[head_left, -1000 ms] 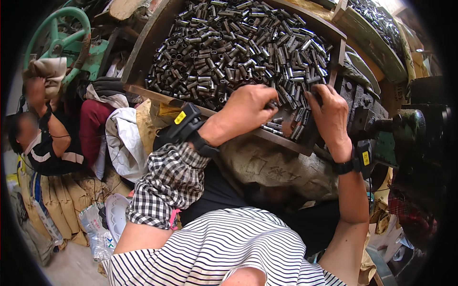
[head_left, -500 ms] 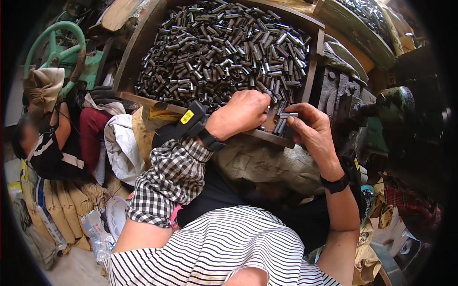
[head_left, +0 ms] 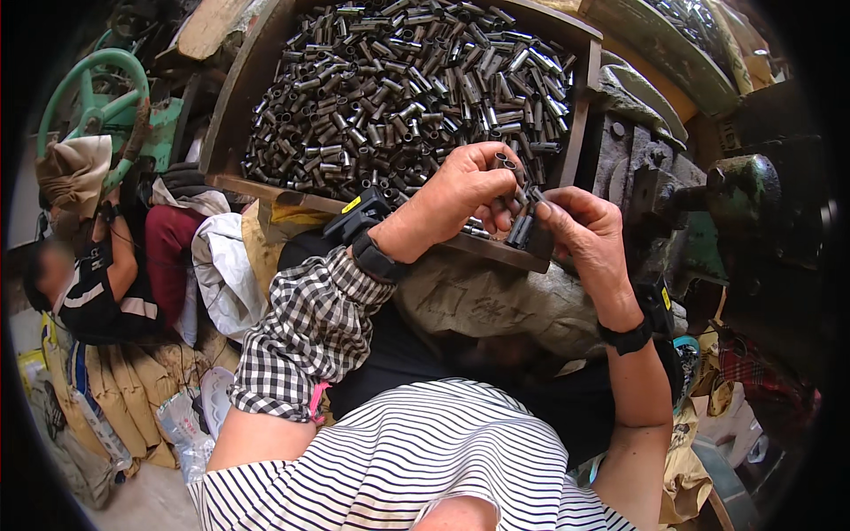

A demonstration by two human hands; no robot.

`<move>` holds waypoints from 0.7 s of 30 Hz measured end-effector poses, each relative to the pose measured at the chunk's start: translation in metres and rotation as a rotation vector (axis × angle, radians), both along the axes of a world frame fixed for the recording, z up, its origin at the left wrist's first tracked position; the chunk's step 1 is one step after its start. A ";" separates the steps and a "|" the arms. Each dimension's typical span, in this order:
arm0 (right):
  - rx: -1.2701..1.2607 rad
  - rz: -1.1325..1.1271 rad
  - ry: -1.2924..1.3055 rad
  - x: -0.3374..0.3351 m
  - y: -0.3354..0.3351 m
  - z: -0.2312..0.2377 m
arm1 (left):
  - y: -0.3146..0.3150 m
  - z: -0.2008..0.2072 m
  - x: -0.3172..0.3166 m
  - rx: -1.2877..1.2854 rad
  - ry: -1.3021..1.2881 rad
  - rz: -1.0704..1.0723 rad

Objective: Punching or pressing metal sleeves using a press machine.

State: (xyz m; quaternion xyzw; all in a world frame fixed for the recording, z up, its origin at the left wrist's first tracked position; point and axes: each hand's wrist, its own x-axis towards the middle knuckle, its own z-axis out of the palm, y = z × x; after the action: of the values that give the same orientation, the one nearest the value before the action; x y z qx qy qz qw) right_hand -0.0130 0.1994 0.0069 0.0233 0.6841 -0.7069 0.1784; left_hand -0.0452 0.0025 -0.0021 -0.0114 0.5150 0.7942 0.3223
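Observation:
A wooden tray (head_left: 575, 133) is heaped with short dark metal tubes (head_left: 390, 97). At its near right corner my left hand (head_left: 474, 190) is closed on metal tubes (head_left: 505, 162), whose round open ends poke up past the thumb and forefinger. My right hand (head_left: 584, 221), fingers pinched, grips a metal tube (head_left: 533, 195) close to the left fingers. Just below both hands, a few more tubes (head_left: 521, 232) lie in the corner of the tray. How many tubes my left palm holds is hidden.
A machine with a dark rounded end (head_left: 739, 190) stands at right. Grey sacking (head_left: 496, 305) hangs beneath the tray's near edge. Another wooden box (head_left: 664, 49) of metal parts sits at far right. At left are a green handwheel (head_left: 93, 111) and a seated person (head_left: 106, 274).
My left hand has turned and lifted slightly, so tube ends now show above its fingers. My right hand has moved slightly right, still pinching a tube. The view has shifted a little.

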 end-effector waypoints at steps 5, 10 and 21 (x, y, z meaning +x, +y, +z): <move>0.100 0.047 0.084 0.002 -0.003 0.005 | 0.001 0.002 0.002 0.014 0.010 0.017; -0.078 -0.007 -0.027 -0.001 0.002 0.009 | 0.002 -0.002 0.002 0.035 0.033 0.046; -0.153 -0.155 -0.023 -0.003 0.005 -0.005 | 0.004 -0.002 0.004 0.018 0.074 0.072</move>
State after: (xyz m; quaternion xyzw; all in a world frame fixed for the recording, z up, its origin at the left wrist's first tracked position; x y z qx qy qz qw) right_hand -0.0157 0.2041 0.0015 0.0705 0.6221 -0.7685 0.1325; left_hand -0.0412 0.0066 -0.0038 0.0026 0.5185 0.8098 0.2745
